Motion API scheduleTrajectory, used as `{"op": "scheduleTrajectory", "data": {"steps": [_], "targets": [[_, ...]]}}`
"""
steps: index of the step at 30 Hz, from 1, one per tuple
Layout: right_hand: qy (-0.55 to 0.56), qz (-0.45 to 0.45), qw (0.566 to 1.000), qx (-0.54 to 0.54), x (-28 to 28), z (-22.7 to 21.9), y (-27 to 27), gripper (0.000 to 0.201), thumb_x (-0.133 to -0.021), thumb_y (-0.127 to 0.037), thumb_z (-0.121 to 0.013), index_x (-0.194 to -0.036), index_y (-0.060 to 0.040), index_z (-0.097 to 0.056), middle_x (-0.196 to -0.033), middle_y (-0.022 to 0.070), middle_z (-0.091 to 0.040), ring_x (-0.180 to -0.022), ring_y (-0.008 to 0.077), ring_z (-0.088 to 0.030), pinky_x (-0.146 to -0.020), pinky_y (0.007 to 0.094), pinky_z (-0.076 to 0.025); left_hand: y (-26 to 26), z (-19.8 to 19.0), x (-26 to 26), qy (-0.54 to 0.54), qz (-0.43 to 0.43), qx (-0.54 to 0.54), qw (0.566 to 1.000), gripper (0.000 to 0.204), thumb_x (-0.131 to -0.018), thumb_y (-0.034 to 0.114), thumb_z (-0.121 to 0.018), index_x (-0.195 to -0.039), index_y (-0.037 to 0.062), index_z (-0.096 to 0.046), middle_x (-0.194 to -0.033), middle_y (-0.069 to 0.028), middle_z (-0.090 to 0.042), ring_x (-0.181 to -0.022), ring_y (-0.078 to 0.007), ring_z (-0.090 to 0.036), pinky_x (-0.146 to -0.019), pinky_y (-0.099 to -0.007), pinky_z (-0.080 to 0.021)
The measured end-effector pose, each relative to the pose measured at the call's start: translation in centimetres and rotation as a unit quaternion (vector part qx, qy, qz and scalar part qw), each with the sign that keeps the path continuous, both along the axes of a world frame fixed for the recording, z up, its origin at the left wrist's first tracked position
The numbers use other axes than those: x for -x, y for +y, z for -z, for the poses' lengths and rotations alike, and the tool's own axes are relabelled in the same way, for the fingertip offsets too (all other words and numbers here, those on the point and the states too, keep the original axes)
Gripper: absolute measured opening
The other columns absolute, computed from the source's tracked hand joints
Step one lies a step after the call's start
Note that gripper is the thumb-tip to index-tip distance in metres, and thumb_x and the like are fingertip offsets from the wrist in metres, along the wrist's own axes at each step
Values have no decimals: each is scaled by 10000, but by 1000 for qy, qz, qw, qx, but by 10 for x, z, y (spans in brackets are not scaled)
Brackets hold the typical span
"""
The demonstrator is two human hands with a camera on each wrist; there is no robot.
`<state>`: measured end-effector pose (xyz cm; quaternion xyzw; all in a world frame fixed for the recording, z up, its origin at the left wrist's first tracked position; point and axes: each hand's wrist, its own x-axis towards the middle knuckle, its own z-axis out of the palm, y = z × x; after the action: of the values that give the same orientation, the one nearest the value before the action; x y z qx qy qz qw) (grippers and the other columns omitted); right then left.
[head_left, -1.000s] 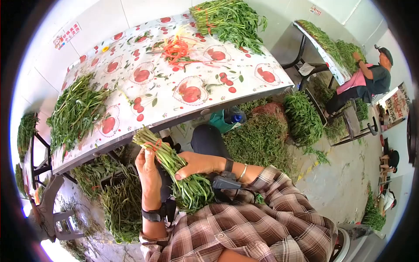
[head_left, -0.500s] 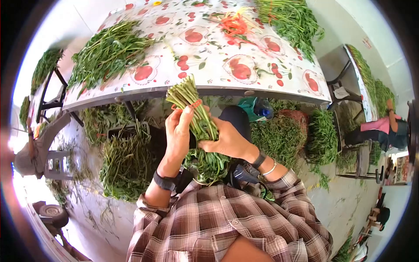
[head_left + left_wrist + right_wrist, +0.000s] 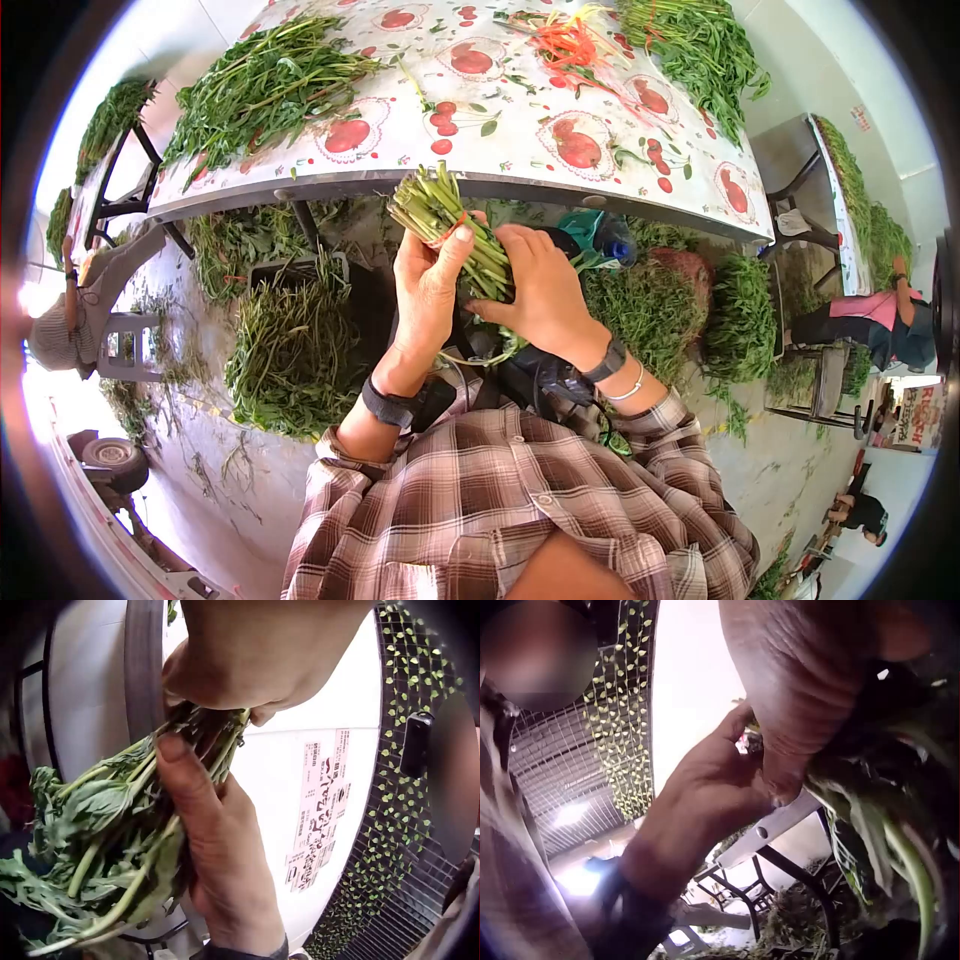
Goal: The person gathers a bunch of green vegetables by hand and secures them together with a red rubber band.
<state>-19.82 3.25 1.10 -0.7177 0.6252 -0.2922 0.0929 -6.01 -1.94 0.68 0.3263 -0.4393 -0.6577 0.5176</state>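
A bundle of leafy green stems (image 3: 430,200) is between the two hands, cut ends up and toward the table, with a red tie (image 3: 447,232) round it near the top. My left hand (image 3: 425,290) grips it beside the tie, thumb along the stems. My right hand (image 3: 548,298) holds the bundle lower down from the other side, thumb across the stems. In the left wrist view, the leaves (image 3: 97,817) hang below the right hand (image 3: 225,847). The right wrist view shows the left hand (image 3: 697,799) behind my right hand. In the head view, the leafy end is mostly hidden.
The table (image 3: 400,130) with a fruit-print cover bears loose greens (image 3: 270,85), red ties (image 3: 568,42) and another pile of greens (image 3: 700,60). Below stand a crate of greens (image 3: 295,345) and more heaps (image 3: 640,310). Other people work at both sides.
The head view has turned, so the table sits higher and further right. The bundle's leafy end, plain earlier below the right hand, is now mostly out of sight. Both hands keep hold.
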Motion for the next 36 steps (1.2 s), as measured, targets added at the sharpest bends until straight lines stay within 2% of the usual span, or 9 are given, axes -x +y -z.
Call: {"op": "scheduleTrajectory", "data": {"steps": [3, 5, 6, 10, 21, 24, 27, 30, 36], "targets": [[-35, -48, 997, 51, 7, -10, -4, 828, -624, -297, -813, -1292, -4, -420, -1207, 190, -536, -1104, 349, -527, -881, 397, -441, 2, 2, -2, 23, -2, -3, 1000, 290, -925, 234, -613, -1106, 17, -547, -1042, -50, -629, -896, -84, -553, -841, -263, -453], [-240, -96, 958, -123, 5, -24, -4, 807, -651, -270, -792, -1294, 23, -402, -1082, 222, -593, -1005, 359, -588, -842, 402, -468, 2, 2, -1, 26, 10, 2, 1000, 289, -933, 254, -598, -1101, 23, -551, -1033, -55, -637, -883, -85, -556, -823, -264, -461], [-267, -93, 942, -181, 4, -15, -5, 720, -672, -244, -775, -1229, 43, -421, -924, 241, -628, -866, 390, -622, -758, 421, -492, 2, 1, -1, 29, 18, 9, 999, 291, -941, 275, -582, -1096, 30, -555, -1024, -60, -645, -870, -86, -559, -804, -264, -469], [-220, -63, 960, -159, -6, 3, 0, 535, -702, -255, -746, -1057, 21, -457, -858, 239, -634, -821, 415, -618, -697, 452, -493, 1, 0, -5, 25, 32, -8, 999, 281, -962, 297, -528, -1078, 43, -560, -991, -89, -663, -853, -111, -588, -790, -280, -486], [-106, 13, 985, -138, -8, 7, 3, 501, -719, -274, -743, -1054, -26, -464, -894, 195, -609, -865, 382, -599, -724, 454, -479, 3, -6, 0, 37, 8, -11, 999, 299, -844, 55, -643, -1118, 28, -525, -1080, -98, -624, -974, -161, -588, -869, -327, -475], [-109, 0, 983, -145, 3, 6, 3, 529, -712, -284, -752, -1090, -13, -501, -945, 198, -618, -888, 379, -601, -748, 436, -486, 2, 5, -5, 27, 62, -34, 997, 296, -835, 64, -676, -1090, 29, -531, -1025, -83, -648, -937, -153, -599, -877, -324, -466], [-182, -96, 978, -45, 29, -1, -1, 505, -707, -274, -773, -1090, -1, -589, -1037, 176, -624, -908, 301, -620, -791, 352, -493, 5, 9, -4, -4, 31, 16, 999, 268, -838, 59, -674, -1070, 29, -543, -984, -72, -662, -913, -138, -603, -881, -316, -460], [-256, -55, 965, 24, 37, -23, -6, 426, -722, -209, -783, -1054, -31, -586, -905, 105, -590, -783, 200, -596, -707, 296, -487, 6, 9, 0, -14, 12, 14, 1000, 319, -810, 52, -725, -1060, 30, -529, -964, -33, -644, -858, -91, -597, -791, -247, -489], [-198, -6, 979, 40, 5, -43, -5, 382, -709, -208, -796, -958, -55, -550, -821, 64, -537, -613, 181, -532, -569, 299, -463, 13, 13, 8, -74, 37, 60, 995, 343, -828, 21, -688, -1107, 23, -488, -1005, -40, -615, -874, -84, -588, -780, -241, -495]]}}
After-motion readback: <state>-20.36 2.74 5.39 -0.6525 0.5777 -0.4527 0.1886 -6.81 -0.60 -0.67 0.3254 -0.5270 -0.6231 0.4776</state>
